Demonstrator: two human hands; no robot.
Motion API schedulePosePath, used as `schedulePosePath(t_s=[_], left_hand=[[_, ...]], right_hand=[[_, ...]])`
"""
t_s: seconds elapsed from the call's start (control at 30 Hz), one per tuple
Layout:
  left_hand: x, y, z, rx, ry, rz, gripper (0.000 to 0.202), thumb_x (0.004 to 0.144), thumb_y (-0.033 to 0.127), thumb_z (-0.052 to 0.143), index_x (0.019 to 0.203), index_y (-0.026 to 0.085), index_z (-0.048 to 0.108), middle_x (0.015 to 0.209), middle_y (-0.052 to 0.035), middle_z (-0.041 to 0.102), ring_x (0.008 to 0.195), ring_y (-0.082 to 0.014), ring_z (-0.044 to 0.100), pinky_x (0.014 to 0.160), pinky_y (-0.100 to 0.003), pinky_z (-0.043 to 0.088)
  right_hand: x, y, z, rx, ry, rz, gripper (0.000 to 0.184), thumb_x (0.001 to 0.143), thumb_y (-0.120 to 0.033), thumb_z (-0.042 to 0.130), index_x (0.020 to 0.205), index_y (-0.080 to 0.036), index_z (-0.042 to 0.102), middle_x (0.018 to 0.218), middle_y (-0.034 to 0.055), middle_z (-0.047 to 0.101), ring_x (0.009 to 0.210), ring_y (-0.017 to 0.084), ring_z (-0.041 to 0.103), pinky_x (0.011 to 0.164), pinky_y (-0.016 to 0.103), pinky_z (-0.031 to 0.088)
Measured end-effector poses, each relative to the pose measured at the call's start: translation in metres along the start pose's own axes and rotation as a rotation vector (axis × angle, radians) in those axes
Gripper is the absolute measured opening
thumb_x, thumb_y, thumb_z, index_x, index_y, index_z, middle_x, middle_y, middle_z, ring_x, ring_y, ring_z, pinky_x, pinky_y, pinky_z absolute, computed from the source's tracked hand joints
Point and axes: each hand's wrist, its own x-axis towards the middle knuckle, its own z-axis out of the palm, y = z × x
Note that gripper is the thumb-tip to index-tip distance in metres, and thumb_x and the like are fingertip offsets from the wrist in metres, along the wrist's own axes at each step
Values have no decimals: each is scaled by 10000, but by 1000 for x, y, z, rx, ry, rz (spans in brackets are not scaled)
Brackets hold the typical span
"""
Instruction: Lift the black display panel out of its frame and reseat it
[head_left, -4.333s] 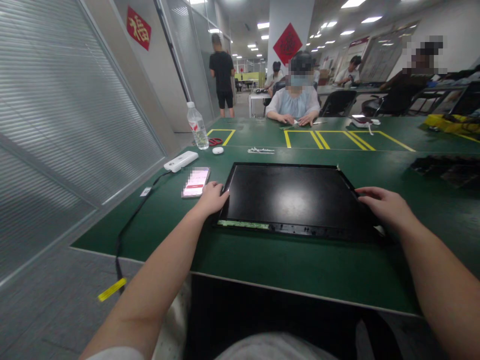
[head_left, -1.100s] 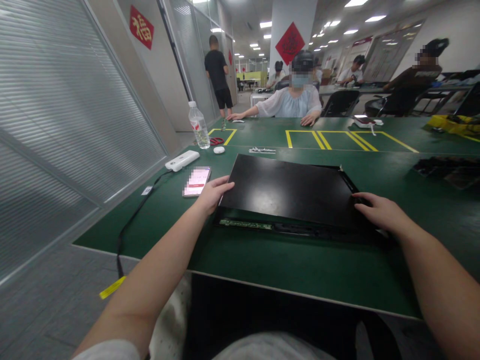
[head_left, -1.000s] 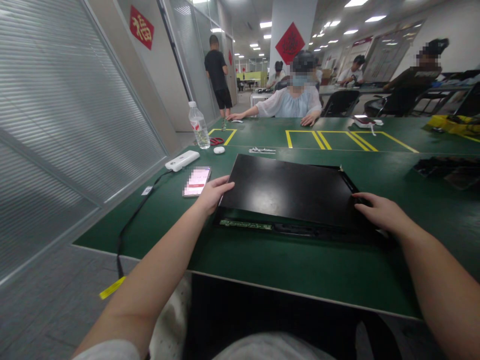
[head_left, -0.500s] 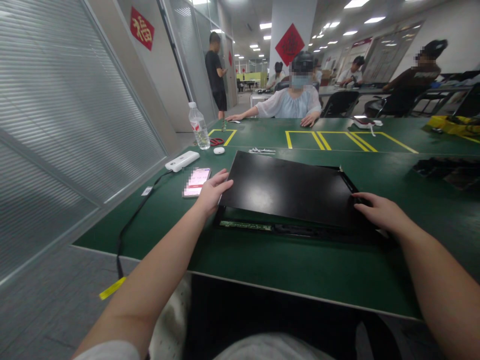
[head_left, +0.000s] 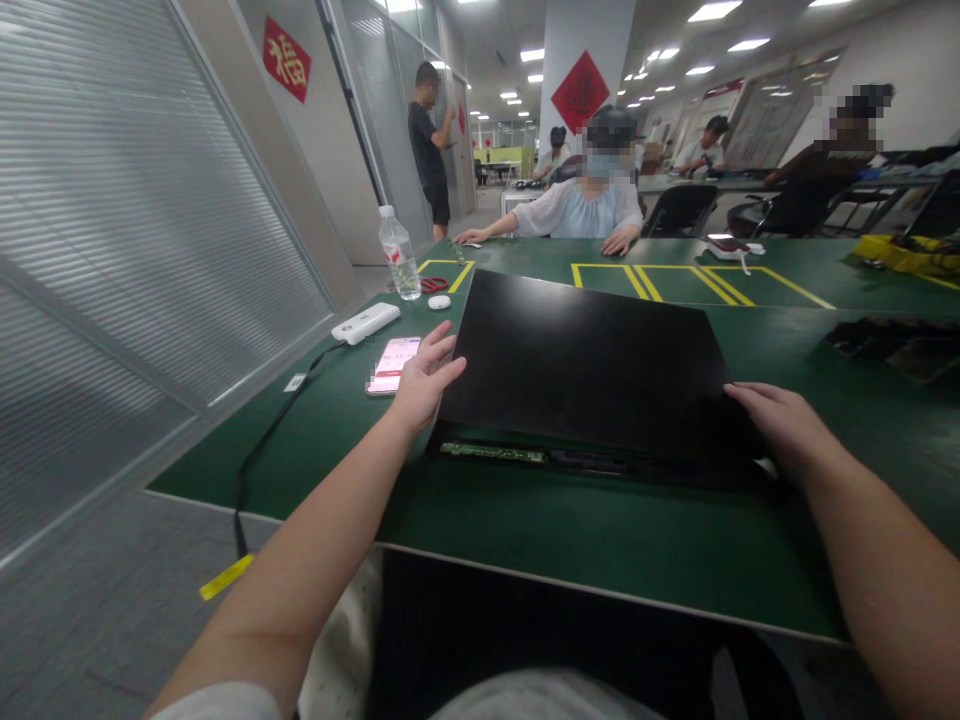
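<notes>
A thin black screen panel (head_left: pixel 585 365) is held tilted, its far edge raised above the green table (head_left: pixel 525 530). My left hand (head_left: pixel 426 378) grips its left edge, thumb on top and the other fingers partly behind it. At the right edge, my right hand (head_left: pixel 780 418) pinches the panel between thumb and fingers. Beneath the panel lies a black frame, mostly hidden; a green circuit board strip (head_left: pixel 491 453) shows along its near side.
Left of the panel lie a phone (head_left: pixel 394 365), a white device (head_left: pixel 366 324) with a black strap, a small white case (head_left: pixel 439 302), red-handled scissors (head_left: pixel 433 285) and a water bottle (head_left: pixel 400 255). A person (head_left: pixel 585 205) sits opposite. Black items (head_left: pixel 892 345) lie far right.
The panel's far edge has risen and now hides the frame's far right corner and the small items behind it. My right hand has shifted slightly right with the panel's edge.
</notes>
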Motion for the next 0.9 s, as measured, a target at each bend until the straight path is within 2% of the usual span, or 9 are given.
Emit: schedulePosePath(t_s=[0.1,0.2,0.3,0.43,0.53,0.63,0.77,0.9], left_hand=[[1,-2,-2,16,13,-4,550,746,523,818,1189,203,758,1628,-134,395,1497,-392,369,1190,-534,376],[2,-2,-5,-15,51,-36,520,738,490,818,1169,202,771,1607,-127,429,1508,-383,351,1201,-501,359],[3,0,-6,-44,81,-80,464,732,451,808,1122,201,794,1567,-121,487,1516,-373,339,1209,-477,343],[3,2,-4,-53,95,-114,421,706,424,810,1068,210,813,1515,-110,551,1502,-359,368,1201,-463,350],[2,2,-3,-47,98,-121,404,681,418,824,1029,214,822,1497,-103,574,1477,-361,404,1184,-460,369],[3,2,-2,-107,123,-170,376,643,421,845,950,205,828,1475,-105,594,1430,-373,462,1142,-455,416],[3,1,0,-190,133,-268,388,578,421,887,878,185,818,1397,-115,651,1304,-373,579,1075,-442,474],[2,-4,6,-170,83,-377,502,552,451,911,951,166,804,1181,-126,750,1109,-329,682,982,-432,524]], right_hand=[[-9,-11,-1,228,64,71,255,646,-268,796,890,-205,754,925,50,756,889,200,689,857,323,555],[-20,-26,-8,481,76,86,240,599,-169,762,835,-211,746,832,20,734,808,172,684,774,276,569],[-31,-41,-17,654,-67,71,280,629,-170,671,892,-215,754,821,43,739,826,235,719,777,362,612],[-42,-52,-23,858,-80,26,258,679,-191,603,898,-226,737,865,58,756,885,269,741,861,450,621],[-46,-55,-24,875,-106,184,150,723,-241,589,798,-230,718,803,75,754,875,295,749,863,491,617],[-49,-56,-25,841,-139,334,158,744,-287,577,758,-230,724,729,86,743,851,319,755,840,521,615],[-50,-59,-26,861,-144,349,193,665,-222,597,792,-222,742,738,84,753,821,318,759,832,511,618],[-42,-54,-28,1012,-61,311,212,641,-160,569,784,-222,714,786,77,759,781,292,752,835,506,624]])
